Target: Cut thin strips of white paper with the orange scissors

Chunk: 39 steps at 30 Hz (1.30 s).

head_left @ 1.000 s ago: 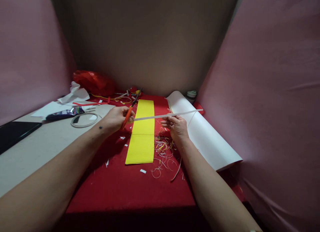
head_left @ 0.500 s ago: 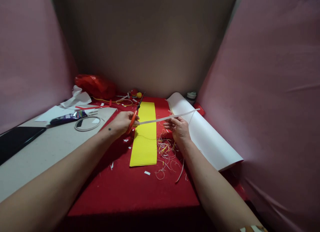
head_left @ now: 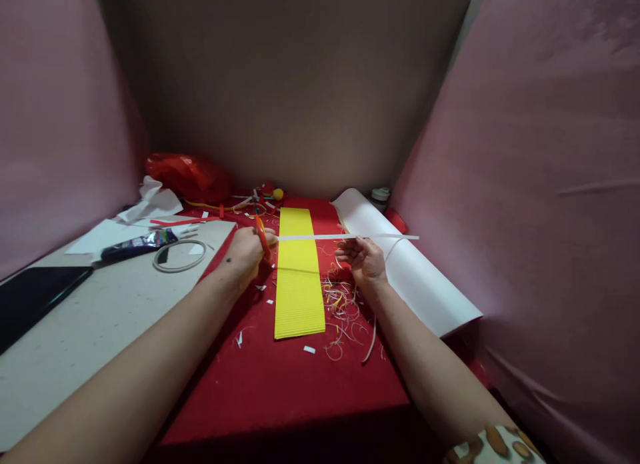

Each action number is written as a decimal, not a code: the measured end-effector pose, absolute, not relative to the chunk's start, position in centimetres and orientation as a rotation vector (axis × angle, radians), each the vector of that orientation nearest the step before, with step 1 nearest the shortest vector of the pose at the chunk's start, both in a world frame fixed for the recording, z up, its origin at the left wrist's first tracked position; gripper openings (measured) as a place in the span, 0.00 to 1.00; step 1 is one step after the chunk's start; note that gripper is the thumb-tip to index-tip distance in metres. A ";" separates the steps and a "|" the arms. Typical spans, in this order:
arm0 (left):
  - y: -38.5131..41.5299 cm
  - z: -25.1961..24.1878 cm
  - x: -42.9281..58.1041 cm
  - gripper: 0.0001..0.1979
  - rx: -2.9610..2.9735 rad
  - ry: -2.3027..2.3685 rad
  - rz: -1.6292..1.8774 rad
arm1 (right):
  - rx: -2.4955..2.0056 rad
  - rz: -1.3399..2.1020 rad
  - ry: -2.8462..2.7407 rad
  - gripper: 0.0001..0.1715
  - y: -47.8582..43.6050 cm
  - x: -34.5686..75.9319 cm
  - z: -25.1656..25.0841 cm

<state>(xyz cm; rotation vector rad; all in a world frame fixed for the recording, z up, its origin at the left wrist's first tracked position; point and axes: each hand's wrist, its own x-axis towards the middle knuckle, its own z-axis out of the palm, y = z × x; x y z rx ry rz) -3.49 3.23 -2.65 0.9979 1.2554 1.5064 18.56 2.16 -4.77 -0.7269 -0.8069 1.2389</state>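
Two bare hands span the middle of the frame with a narrow, pale, flat strip [head_left: 320, 237] drawn nearly level between them, above a red cloth-covered worktop [head_left: 285, 397]. The left hand [head_left: 245, 252], just left of center, is closed around a pair of orange-handled scissors [head_left: 263, 241], one end of the strip at its fingertips; the blades are hard to make out. The right hand [head_left: 369, 261], right of center, has loosely curled fingers at the strip, whose far end juts past it; whether it pinches or merely supports the strip cannot be told. Beneath lies a yellow ribbed sheet [head_left: 300, 304], upright in the frame, partly over a red sheet [head_left: 325, 217], with a curled white sheet [head_left: 410, 271] at right. A loose right-hand hold could let the strip slip or twist, and uneven tension could bend it. The scissors, so near the strip's left end, could nick it or the fingers if they swing. Just below the right hand, a tangle of pale and yellow threads [head_left: 343, 303] could snag the strip should it sag.
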 end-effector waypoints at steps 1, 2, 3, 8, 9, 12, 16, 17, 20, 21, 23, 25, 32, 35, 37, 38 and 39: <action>3.5 -2.8 -3.2 0.06 0.941 1.236 1.569 | -0.723 1.232 -0.804 0.07 2.2 18.6 -4.7; 3.8 -3.0 -2.9 0.06 0.884 1.213 1.638 | -0.717 1.228 -0.803 0.06 2.2 18.5 -4.7; 4.0 -3.0 -2.6 0.07 0.843 1.197 1.694 | -0.712 1.225 -0.802 0.06 2.2 18.5 -4.7; 5.0 -2.8 -1.4 0.09 0.732 1.076 1.901 | -0.693 1.216 -0.806 0.06 2.1 18.1 -4.9; 5.1 -2.7 -1.3 0.09 0.721 1.047 1.930 | -0.695 1.215 -0.807 0.06 2.1 18.0 -4.9; 5.0 -2.5 -1.3 0.10 0.720 0.977 1.985 | -0.713 1.230 -0.789 0.07 2.0 18.1 -4.9; 4.3 -2.2 -2.0 0.12 0.853 0.922 1.979 | -0.828 1.422 -0.785 0.09 1.7 18.1 -4.4; 4.1 -2.2 -2.2 0.12 0.895 0.927 1.970 | -0.867 1.510 -0.825 0.10 1.5 18.1 -4.2; 3.6 -2.1 -3.1 0.13 1.001 1.002 1.976 | -0.871 1.645 -1.053 0.12 0.5 17.9 -3.0; 3.5 -2.0 -3.4 0.13 1.036 1.031 1.985 | -0.835 1.592 -1.126 0.13 0.2 17.8 -2.6; 3.3 -1.9 -3.8 0.13 1.101 1.061 2.002 | -0.817 1.376 -1.199 0.13 -0.1 17.7 -1.7; 3.1 -1.6 -4.0 0.13 1.129 1.052 2.004 | -0.897 1.078 -1.271 0.10 0.2 17.7 -0.9; 1.5 0.1 -3.5 0.13 1.177 1.027 1.936 | -1.179 0.081 -2.062 0.20 4.3 16.0 0.6; 1.0 0.7 -3.4 0.12 1.171 1.021 1.955 | -1.307 -0.066 -2.280 0.13 5.0 14.8 0.7; 1.1 0.8 -3.5 0.11 1.171 1.025 1.967 | -1.365 -0.175 -2.338 0.12 4.9 14.4 0.8; 1.2 0.8 -3.5 0.11 1.166 1.019 1.971 | -1.377 -0.242 -2.349 0.12 4.9 14.4 0.9; 1.3 0.7 -3.6 0.11 1.154 1.007 1.975 | -1.376 -0.317 -2.361 0.12 4.8 14.6 1.3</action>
